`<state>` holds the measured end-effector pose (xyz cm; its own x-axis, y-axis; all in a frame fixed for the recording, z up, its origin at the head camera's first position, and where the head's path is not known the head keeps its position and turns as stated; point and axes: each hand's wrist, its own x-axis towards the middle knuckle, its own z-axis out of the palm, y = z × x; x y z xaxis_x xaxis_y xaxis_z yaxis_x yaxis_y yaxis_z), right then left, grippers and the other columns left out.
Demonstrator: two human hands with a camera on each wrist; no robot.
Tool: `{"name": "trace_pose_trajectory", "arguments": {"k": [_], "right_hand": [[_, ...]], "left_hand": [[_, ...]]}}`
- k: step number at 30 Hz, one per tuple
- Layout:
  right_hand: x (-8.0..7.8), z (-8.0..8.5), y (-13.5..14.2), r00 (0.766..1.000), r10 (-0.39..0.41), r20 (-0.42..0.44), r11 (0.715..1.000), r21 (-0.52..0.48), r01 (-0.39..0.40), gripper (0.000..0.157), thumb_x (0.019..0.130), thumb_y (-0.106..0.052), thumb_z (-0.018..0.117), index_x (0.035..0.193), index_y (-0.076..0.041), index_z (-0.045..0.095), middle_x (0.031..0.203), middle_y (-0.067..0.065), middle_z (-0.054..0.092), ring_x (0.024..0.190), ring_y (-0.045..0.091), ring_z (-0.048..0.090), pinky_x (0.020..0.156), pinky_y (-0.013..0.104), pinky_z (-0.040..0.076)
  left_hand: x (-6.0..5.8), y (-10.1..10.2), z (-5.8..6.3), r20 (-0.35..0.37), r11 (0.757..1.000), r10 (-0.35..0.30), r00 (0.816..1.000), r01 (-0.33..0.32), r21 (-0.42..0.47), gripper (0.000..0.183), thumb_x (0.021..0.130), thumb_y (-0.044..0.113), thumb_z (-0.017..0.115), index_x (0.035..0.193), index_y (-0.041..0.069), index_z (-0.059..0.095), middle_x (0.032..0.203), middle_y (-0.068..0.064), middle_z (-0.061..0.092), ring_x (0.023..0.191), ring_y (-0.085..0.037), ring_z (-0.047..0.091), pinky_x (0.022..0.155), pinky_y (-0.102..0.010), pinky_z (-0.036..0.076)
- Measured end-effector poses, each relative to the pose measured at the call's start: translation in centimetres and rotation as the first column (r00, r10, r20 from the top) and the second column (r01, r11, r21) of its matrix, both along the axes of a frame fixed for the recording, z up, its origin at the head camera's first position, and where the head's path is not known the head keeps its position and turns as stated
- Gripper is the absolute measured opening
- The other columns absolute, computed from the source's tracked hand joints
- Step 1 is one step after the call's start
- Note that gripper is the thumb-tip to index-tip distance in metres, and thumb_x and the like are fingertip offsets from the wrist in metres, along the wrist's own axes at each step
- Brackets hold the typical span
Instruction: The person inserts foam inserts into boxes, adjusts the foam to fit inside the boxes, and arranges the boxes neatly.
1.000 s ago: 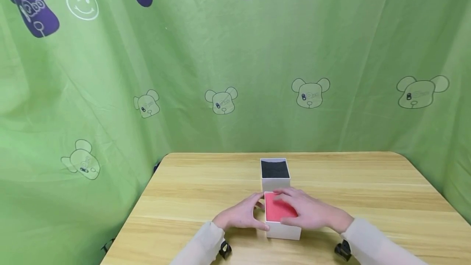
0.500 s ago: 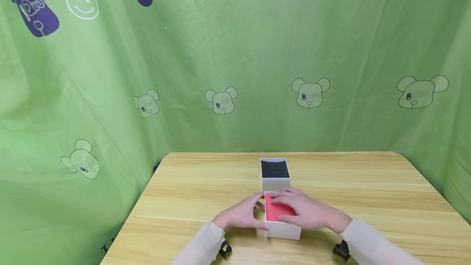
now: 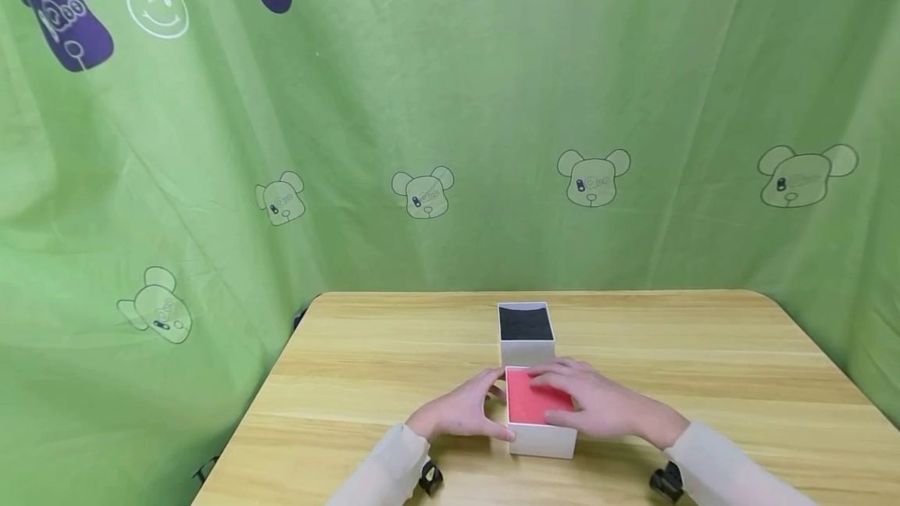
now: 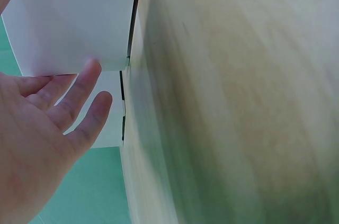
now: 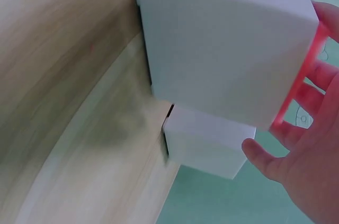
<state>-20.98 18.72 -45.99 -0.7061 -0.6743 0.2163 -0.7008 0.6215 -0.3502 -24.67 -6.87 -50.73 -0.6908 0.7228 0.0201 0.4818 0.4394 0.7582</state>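
A white open-topped box (image 3: 541, 441) sits on the wooden table, a flat red filling (image 3: 523, 403) level with its rim. My left hand (image 3: 460, 410) spans the box's left side, thumb at the near corner and fingers toward the far corner. In the left wrist view, fingertips (image 4: 93, 68) meet the white wall. My right hand (image 3: 598, 404) lies over the red top from the right with fingers spread. Seen from the right wrist, its fingers (image 5: 310, 98) lie along the red upper face, while the little finger extends past the box corner.
Right behind the first box stands a second white box (image 3: 527, 350) with a dark, cloth-like filling (image 3: 525, 324). The wooden table (image 3: 394, 326) ends at a green curtain (image 3: 492, 256) printed with bear heads. Black wrist cameras (image 3: 431, 478) hang under both sleeves.
My right hand shifts slightly left over the red filling, then back to the right, baring more of it. The left hand and both boxes stay in place.
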Motion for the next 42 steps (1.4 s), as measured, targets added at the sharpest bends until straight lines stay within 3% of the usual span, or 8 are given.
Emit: {"name": "trace_pose_trajectory", "arguments": {"k": [10, 20, 27, 35, 42], "right_hand": [[0.0, -0.2, 0.8, 1.0, -0.023, 0.022, 1.0, 0.004, 0.023, 0.05, 0.09, -0.047, 0.059, 0.128, -0.015, 0.058, 0.135, -0.002, 0.05, 0.126, 0.031, 0.041, 0.101, 0.054, 0.035], [0.5, 0.0, 2.3, 0.998, -0.054, 0.028, 0.998, -0.027, 0.055, 0.047, 0.087, -0.046, 0.064, 0.125, -0.02, 0.059, 0.135, -0.004, 0.05, 0.127, 0.028, 0.04, 0.1, 0.054, 0.036], [0.3, -0.3, 2.4, 0.998, -0.059, -0.014, 0.997, -0.046, 0.058, 0.049, 0.084, -0.049, 0.066, 0.123, -0.019, 0.06, 0.133, -0.002, 0.052, 0.124, 0.027, 0.044, 0.099, 0.053, 0.038], [0.2, -0.4, 3.2, 0.997, -0.074, -0.032, 0.994, -0.077, 0.072, 0.037, 0.09, -0.04, 0.063, 0.121, -0.02, 0.061, 0.132, 0.0, 0.054, 0.122, 0.026, 0.046, 0.098, 0.053, 0.039], [0.2, -0.5, 3.0, 0.994, -0.098, -0.043, 0.993, -0.063, 0.095, 0.04, 0.084, -0.04, 0.069, 0.118, -0.019, 0.062, 0.129, -0.002, 0.055, 0.12, 0.027, 0.048, 0.097, 0.053, 0.039]], "left_hand": [[0.0, -0.1, 0.1, 0.012, 1.0, -0.002, 1.0, 0.002, 0.012, 0.093, 0.073, 0.034, 0.081, 0.147, 0.02, 0.027, 0.139, 0.006, 0.039, 0.114, -0.008, 0.049, 0.097, -0.026, 0.041], [0.1, 0.0, -0.2, 0.017, 1.0, 0.001, 1.0, -0.002, 0.016, 0.093, 0.073, 0.034, 0.082, 0.147, 0.02, 0.028, 0.137, 0.008, 0.039, 0.113, -0.005, 0.049, 0.097, -0.025, 0.041], [0.1, 0.0, 0.0, 0.018, 1.0, 0.001, 1.0, -0.002, 0.017, 0.094, 0.072, 0.035, 0.082, 0.147, 0.02, 0.027, 0.139, 0.006, 0.039, 0.114, -0.007, 0.049, 0.097, -0.026, 0.04], [0.0, -0.1, 0.1, 0.017, 1.0, 0.006, 1.0, -0.006, 0.002, 0.091, 0.072, 0.038, 0.082, 0.145, 0.023, 0.029, 0.138, 0.009, 0.039, 0.114, -0.007, 0.049, 0.098, -0.026, 0.041], [0.1, 0.0, 0.1, 0.02, 1.0, -0.004, 1.0, 0.004, 0.009, 0.091, 0.072, 0.036, 0.082, 0.146, 0.023, 0.029, 0.14, 0.007, 0.038, 0.114, -0.007, 0.049, 0.098, -0.026, 0.04]]}}
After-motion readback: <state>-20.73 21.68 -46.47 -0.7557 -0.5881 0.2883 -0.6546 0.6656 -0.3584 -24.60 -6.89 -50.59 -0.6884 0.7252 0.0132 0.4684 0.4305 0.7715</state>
